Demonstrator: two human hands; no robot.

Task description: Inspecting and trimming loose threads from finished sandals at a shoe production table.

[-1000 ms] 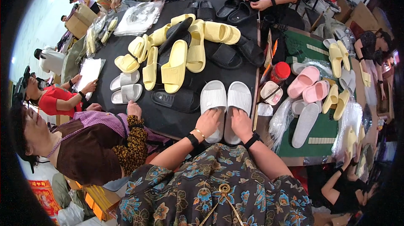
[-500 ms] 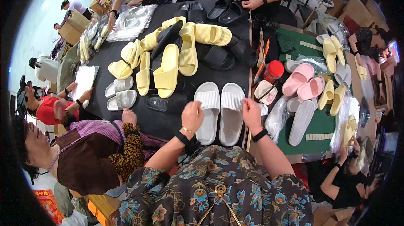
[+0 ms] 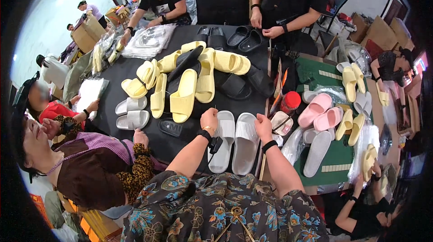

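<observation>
A pair of light grey slide slippers stands side by side at the table's near edge, toes away from me: the left slipper (image 3: 219, 154) and the right slipper (image 3: 246, 147). My left hand (image 3: 209, 120) is closed in a pinch beside the left slipper's ribbed strap; a thin dark strand sticks up by its fingers. My right hand (image 3: 263, 127) is closed too, at the outer edge of the right slipper's strap. What either hand's fingertips hold is too small to make out. A small black object (image 3: 215, 144) hangs below my left wristband, over the left slipper.
Yellow slippers (image 3: 183, 95) lie heaped ahead, with black slippers (image 3: 233, 85) beside them. Small grey slippers (image 3: 132, 119) are at left. A red-lidded jar (image 3: 290, 102) and pink slippers (image 3: 315, 110) stand at right on a green mat (image 3: 311, 165). Co-workers surround the table.
The view has tilted up, so the table sits lower in the picture. My hands have moved toward the slippers' toe ends. The person at left has raised a hand to the chin.
</observation>
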